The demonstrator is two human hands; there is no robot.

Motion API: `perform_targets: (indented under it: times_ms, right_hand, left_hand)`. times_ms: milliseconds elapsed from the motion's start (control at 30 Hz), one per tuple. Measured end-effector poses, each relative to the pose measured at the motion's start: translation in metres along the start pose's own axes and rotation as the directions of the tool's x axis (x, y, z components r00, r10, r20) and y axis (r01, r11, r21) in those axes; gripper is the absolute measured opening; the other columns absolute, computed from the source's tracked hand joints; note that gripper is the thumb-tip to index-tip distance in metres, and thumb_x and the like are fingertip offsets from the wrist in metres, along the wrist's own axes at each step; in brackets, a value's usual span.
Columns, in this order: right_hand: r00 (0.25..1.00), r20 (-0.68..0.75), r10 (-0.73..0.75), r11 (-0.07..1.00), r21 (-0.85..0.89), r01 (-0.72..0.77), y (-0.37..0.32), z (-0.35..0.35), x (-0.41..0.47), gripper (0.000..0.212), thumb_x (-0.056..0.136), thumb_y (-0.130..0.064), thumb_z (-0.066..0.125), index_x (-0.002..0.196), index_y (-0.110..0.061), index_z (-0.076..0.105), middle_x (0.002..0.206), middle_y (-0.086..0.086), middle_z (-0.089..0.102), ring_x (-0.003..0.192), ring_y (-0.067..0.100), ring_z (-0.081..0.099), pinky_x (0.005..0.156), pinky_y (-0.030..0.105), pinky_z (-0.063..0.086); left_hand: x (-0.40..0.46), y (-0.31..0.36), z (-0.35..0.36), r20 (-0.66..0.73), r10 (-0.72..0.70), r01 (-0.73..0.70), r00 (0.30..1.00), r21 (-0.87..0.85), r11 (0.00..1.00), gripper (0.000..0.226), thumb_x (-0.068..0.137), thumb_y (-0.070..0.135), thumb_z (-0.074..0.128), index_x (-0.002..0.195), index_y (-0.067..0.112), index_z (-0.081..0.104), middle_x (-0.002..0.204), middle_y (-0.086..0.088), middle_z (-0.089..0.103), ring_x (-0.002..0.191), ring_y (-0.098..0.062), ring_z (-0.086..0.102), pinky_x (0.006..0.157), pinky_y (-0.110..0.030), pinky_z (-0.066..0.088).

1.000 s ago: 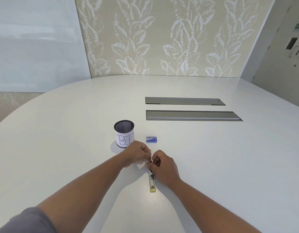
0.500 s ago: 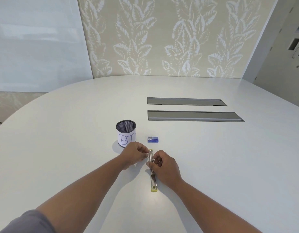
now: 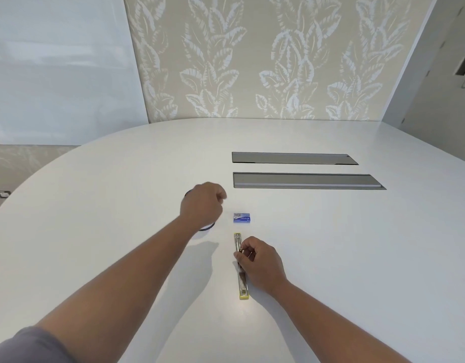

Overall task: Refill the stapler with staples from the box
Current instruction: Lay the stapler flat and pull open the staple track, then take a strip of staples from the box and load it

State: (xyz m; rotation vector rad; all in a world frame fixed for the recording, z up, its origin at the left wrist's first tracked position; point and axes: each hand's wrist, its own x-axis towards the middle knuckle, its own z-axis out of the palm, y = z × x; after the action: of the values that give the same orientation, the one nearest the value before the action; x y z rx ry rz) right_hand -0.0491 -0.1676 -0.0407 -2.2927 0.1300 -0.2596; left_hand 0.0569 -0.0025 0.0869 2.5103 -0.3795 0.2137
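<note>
A yellow stapler [image 3: 242, 282] lies opened flat on the white table [image 3: 330, 258], its metal channel facing up. My right hand [image 3: 260, 263] pinches it near the middle. A small blue staple box [image 3: 242, 217] lies just beyond the stapler's far end. My left hand [image 3: 203, 205] hovers to the left of the box, fingers curled shut, covering most of a black mesh pen cup [image 3: 206, 228]. I cannot tell whether it pinches anything.
Two long grey cable hatches [image 3: 304, 180] are set into the table beyond the box. A leaf-patterned wall stands behind the table's far edge.
My left hand has left the stapler and lifted away up and to the left, over the pen cup. My right hand has stayed on the stapler.
</note>
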Motion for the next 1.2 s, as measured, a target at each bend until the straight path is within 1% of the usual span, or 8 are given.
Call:
perform_targets:
  times_ms: [133, 433, 567, 700, 767, 1000, 1067, 1200]
  right_hand:
    - [1.000, -0.006, -0.002, 1.000, -0.002, 0.002, 0.000, -0.001, 0.000, 0.014, 0.080, -0.050, 0.063, 0.087, -0.040, 0.056, 0.080, -0.021, 0.066, 0.073, 0.004, 0.061, 0.064, 0.024, 0.047]
    - [1.000, -0.006, -0.011, 1.000, -0.004, 0.011, 0.000, -0.001, 0.000, 0.017, 0.080, -0.050, 0.063, 0.088, -0.037, 0.057, 0.080, -0.020, 0.066, 0.073, 0.005, 0.061, 0.066, 0.028, 0.052]
    - [1.000, 0.000, 0.001, 1.000, 0.006, -0.001, -0.002, -0.001, -0.001, 0.015, 0.081, -0.049, 0.064, 0.087, -0.037, 0.057, 0.080, -0.020, 0.067, 0.072, 0.004, 0.061, 0.066, 0.027, 0.052]
    - [1.000, 0.004, 0.018, 0.999, 0.033, -0.018, -0.003, -0.003, -0.002, 0.015, 0.080, -0.048, 0.066, 0.086, -0.038, 0.057, 0.078, -0.019, 0.067, 0.071, 0.005, 0.061, 0.067, 0.028, 0.052]
    - [1.000, -0.007, 0.020, 0.997, 0.072, -0.020, -0.003, -0.004, -0.003, 0.017, 0.077, -0.049, 0.067, 0.084, -0.038, 0.058, 0.076, -0.019, 0.066, 0.066, 0.004, 0.059, 0.065, 0.027, 0.051]
    - [0.996, -0.016, 0.088, 0.948, 0.308, -0.079, -0.005, -0.008, -0.002, 0.011, 0.076, -0.037, 0.059, 0.080, -0.027, 0.061, 0.063, -0.007, 0.060, 0.054, 0.010, 0.050, 0.060, 0.036, 0.049]
    - [0.989, -0.018, 0.148, 0.919, 0.372, -0.131, -0.005, -0.011, 0.004, 0.008, 0.079, -0.031, 0.057, 0.079, -0.025, 0.062, 0.068, 0.002, 0.063, 0.060, 0.017, 0.055, 0.061, 0.041, 0.052]
    - [0.958, -0.024, 0.285, 0.867, 0.433, -0.247, -0.002, -0.015, 0.021, 0.011, 0.081, -0.022, 0.060, 0.088, -0.029, 0.065, 0.071, -0.007, 0.061, 0.060, 0.016, 0.055, 0.057, 0.035, 0.049]
  left_hand:
    - [0.011, -0.015, -0.012, -0.054, -0.074, 0.082, 0.996, 0.161, 0.983, 0.039, 0.082, 0.007, 0.050, 0.100, 0.033, 0.072, 0.097, 0.012, 0.065, 0.082, -0.021, 0.058, 0.068, -0.028, 0.043]
    - [0.012, -0.034, -0.005, -0.090, -0.116, 0.135, 0.989, 0.237, 0.962, 0.040, 0.082, 0.005, 0.050, 0.103, 0.032, 0.071, 0.103, 0.004, 0.069, 0.081, -0.024, 0.058, 0.066, -0.029, 0.042]
    - [0.010, -0.026, 0.002, -0.127, 0.021, 0.010, 0.992, 0.238, 0.971, 0.029, 0.083, 0.004, 0.048, 0.086, 0.026, 0.066, 0.101, 0.003, 0.067, 0.085, -0.025, 0.058, 0.063, -0.029, 0.039]
    - [-0.001, -0.016, 0.018, -0.071, 0.263, -0.259, 0.962, 0.060, 0.964, 0.027, 0.094, 0.009, 0.054, 0.105, 0.020, 0.075, 0.111, 0.003, 0.071, 0.101, -0.022, 0.066, 0.082, -0.036, 0.052]
    - [-0.007, -0.014, 0.031, 0.005, 0.322, -0.322, 0.947, 0.002, 0.947, 0.025, 0.093, 0.008, 0.057, 0.106, 0.017, 0.076, 0.110, 0.000, 0.073, 0.102, -0.022, 0.067, 0.085, -0.037, 0.053]
    - [-0.011, -0.017, 0.072, 0.190, 0.168, -0.161, 0.967, -0.052, 0.986, 0.033, 0.096, 0.008, 0.054, 0.124, 0.014, 0.070, 0.123, -0.004, 0.067, 0.112, -0.025, 0.062, 0.096, -0.039, 0.049]
    - [-0.009, -0.015, 0.079, 0.193, 0.148, -0.145, 0.970, -0.030, 0.989, 0.035, 0.094, 0.003, 0.051, 0.123, 0.011, 0.069, 0.119, -0.009, 0.066, 0.110, -0.029, 0.061, 0.092, -0.040, 0.050]
    - [0.002, -0.011, 0.090, 0.205, 0.116, -0.121, 0.972, 0.012, 0.993, 0.028, 0.089, -0.001, 0.049, 0.110, 0.005, 0.067, 0.112, -0.012, 0.061, 0.102, -0.031, 0.059, 0.087, -0.042, 0.049]
